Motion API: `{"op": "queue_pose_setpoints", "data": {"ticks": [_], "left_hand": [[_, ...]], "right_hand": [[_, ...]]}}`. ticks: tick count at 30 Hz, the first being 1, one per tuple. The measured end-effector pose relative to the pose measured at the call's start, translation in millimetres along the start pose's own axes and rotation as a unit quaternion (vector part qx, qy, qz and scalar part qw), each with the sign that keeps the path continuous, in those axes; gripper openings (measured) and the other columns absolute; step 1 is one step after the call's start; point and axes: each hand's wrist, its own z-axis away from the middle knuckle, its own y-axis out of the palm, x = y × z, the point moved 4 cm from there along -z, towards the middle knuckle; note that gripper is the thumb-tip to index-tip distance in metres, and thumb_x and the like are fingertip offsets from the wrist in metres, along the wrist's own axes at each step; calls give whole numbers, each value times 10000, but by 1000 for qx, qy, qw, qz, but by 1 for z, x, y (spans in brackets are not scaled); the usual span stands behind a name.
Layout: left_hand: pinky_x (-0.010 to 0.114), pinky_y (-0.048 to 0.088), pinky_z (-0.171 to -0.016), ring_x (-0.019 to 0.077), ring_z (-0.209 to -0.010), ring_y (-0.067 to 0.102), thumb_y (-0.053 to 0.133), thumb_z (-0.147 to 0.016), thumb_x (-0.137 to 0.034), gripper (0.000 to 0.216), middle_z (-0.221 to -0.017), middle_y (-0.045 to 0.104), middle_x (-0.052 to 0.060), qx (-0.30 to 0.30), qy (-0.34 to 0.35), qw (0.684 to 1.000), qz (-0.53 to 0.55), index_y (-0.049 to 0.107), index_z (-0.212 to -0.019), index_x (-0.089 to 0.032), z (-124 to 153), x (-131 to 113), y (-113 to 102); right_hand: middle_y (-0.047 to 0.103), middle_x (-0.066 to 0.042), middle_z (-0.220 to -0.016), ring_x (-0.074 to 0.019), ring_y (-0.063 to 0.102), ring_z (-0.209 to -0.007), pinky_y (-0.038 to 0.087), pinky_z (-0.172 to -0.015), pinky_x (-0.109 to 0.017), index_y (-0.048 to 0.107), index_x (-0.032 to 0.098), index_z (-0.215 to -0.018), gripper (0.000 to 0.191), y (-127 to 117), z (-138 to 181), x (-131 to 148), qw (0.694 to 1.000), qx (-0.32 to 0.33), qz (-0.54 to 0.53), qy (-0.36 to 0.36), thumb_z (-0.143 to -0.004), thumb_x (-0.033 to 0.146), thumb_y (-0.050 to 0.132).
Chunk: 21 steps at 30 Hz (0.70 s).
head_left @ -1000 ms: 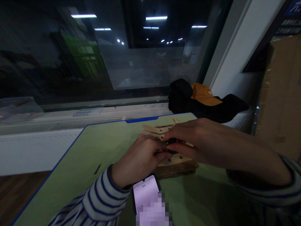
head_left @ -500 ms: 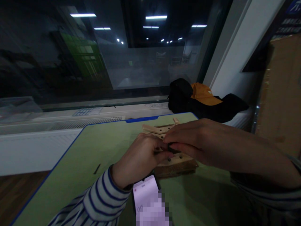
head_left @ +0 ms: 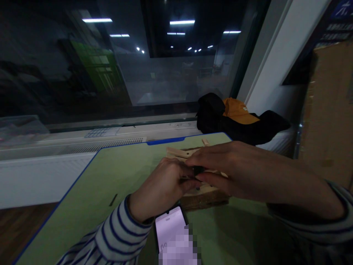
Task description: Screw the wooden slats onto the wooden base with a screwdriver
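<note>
- The right hand [head_left: 224,163] pinches a small dark piece [head_left: 197,170] above the wood; the left hand [head_left: 162,186] meets it, its own grip hidden.
- The wooden pieces [head_left: 178,152] lie on a brown block [head_left: 205,201] at the far right of the table [head_left: 121,173], beyond the phone [head_left: 171,226].
- Work seems partway: the pieces are laid out, and the far one shows a dark hole.
- Whether the dark piece is seated, or other holes filled, I cannot tell.

Two hands [head_left: 165,182] and one table [head_left: 124,167] showed.
There was one phone [head_left: 170,226], one cap [head_left: 237,111], one box [head_left: 328,114]; the wood pieces [head_left: 176,152], partly covered, could not be counted.
</note>
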Motion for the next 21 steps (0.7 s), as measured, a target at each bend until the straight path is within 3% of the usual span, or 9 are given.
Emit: {"op": "queue_pose_setpoints", "data": {"ticks": [4, 8, 15, 21], "left_hand": [[264, 442, -864, 157, -978, 627, 623, -858, -144, 97, -991, 715, 17, 23, 1, 999, 24, 712, -873, -180, 1, -1, 1], [277, 449, -846, 162, -935, 629, 576, -880, -134, 142, -965, 709, 20, 41, -27, 998, 28, 709, -881, -185, 2, 2, 4], [267, 454, -727, 155, -777, 650, 661, -839, -235, 79, -811, 716, -1, -5, -41, 999, 14, 706, -818, -173, 0, 3, 0], [239, 444, -787, 139, -876, 662, 653, -853, -209, 87, -870, 739, -12, -20, 6, 1000, 15, 728, -820, -178, -1, -4, -3]], "right_hand": [[704, -26, -921, -153, 646, -824, 461, -726, -283, 680, 202, -919, 175, 0, -1, 1, 1000, 11, 3, -8, -911, 200, 506], [701, -18, -848, -154, 647, -751, 463, -664, -278, 689, 201, -907, 153, 1, -2, -2, 999, 25, 10, 28, -888, 180, 539], [691, -5, -845, -162, 643, -757, 473, -674, -301, 670, 212, -902, 133, 3, -2, -4, 998, 35, 19, 42, -889, 202, 538], [657, 10, -1152, -135, 616, -1031, 457, -866, -267, 583, 240, -1142, 243, -2, 3, -1, 1000, -15, 4, -15, -906, 226, 527]]}}
